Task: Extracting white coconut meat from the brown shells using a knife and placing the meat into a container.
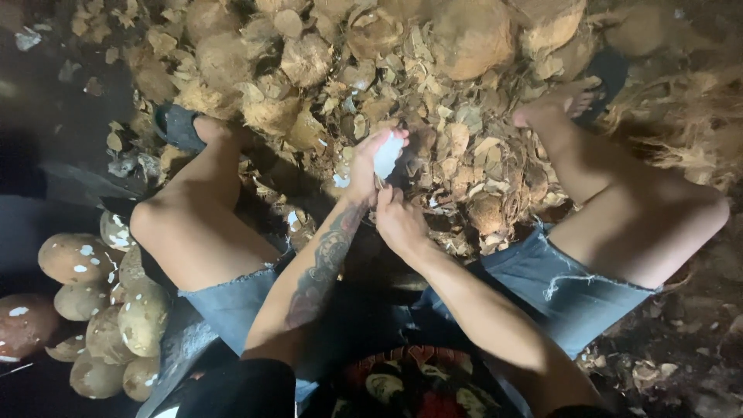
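At far left I see peeled coconuts piled by my knee. At centre my left hand grips a white coconut piece; my right hand clenches just below, apparently paring it over husk scraps.

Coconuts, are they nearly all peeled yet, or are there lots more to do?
Some look done: a pile of peeled coconuts sits by the person's left knee, and husk scraps cover the ground. Right now the left hand holds a white coconut piece while the right hand works at it; any tool is too hidden to tell. Left to do: several brown, unpeeled coconuts at the top.
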